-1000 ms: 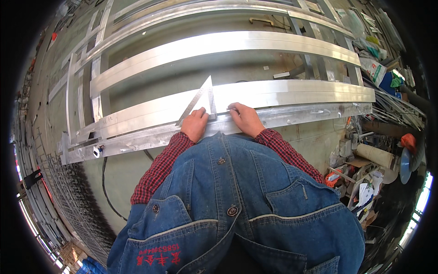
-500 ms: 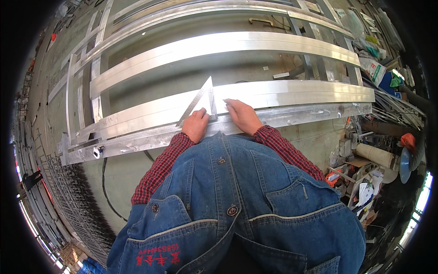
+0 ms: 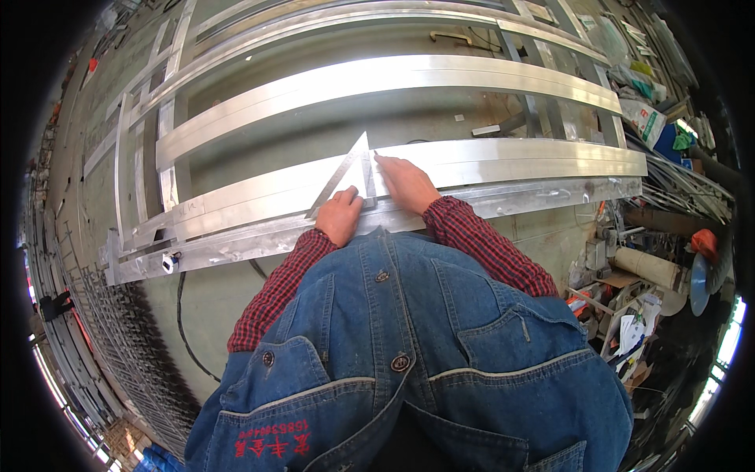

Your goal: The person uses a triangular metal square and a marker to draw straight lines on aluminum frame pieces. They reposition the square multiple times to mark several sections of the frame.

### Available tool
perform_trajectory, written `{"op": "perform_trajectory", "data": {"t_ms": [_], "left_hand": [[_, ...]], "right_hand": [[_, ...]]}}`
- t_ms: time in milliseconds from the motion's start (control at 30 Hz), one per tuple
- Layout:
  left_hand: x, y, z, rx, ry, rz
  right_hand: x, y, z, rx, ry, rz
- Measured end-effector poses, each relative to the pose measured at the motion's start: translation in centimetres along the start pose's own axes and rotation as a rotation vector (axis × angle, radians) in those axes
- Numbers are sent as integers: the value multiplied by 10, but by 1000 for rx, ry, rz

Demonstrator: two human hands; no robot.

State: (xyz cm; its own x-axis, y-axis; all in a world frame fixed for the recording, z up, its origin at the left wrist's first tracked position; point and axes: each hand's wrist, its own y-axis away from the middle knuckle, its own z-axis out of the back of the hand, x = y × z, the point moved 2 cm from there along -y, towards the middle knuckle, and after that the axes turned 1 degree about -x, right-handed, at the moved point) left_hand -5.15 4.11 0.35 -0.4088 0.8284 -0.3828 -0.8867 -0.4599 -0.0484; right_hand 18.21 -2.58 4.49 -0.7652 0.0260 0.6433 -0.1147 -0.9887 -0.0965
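A metal triangle square (image 3: 339,174) lies across a shiny silver bar (image 3: 519,163), its point toward the far edge. My left hand (image 3: 340,215) is closed on the near end of the square, fingers bent over it and pressing it to the bar. Just right of the square's straight edge, my right hand (image 3: 404,186) is in a pinch over the bar. A small dark tip shows at its fingertips, beside the upper part of that edge; the rest of the thing is hidden by the fingers.
A duller metal beam (image 3: 503,202) runs along the near side, with a small tape measure (image 3: 170,263) at its left end. Beyond lies a second silver bar (image 3: 393,75) on a metal frame. Plastic bags (image 3: 646,124), long rods and clutter stand at right.
My right hand has moved left and slightly away from me, bringing the dark tip close to the square's edge. My left hand and the square have hardly shifted.
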Motion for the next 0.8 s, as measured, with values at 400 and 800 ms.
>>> {"op": "perform_trajectory", "data": {"t_ms": [400, 800], "left_hand": [[-2, -1, 2, 16, -29, 14], [-1, 0, 1, -50, -62, -18]], "right_hand": [[-6, -14, -14, 55, 41, -7], [0, -19, -8, 66, 66, -3]]}}
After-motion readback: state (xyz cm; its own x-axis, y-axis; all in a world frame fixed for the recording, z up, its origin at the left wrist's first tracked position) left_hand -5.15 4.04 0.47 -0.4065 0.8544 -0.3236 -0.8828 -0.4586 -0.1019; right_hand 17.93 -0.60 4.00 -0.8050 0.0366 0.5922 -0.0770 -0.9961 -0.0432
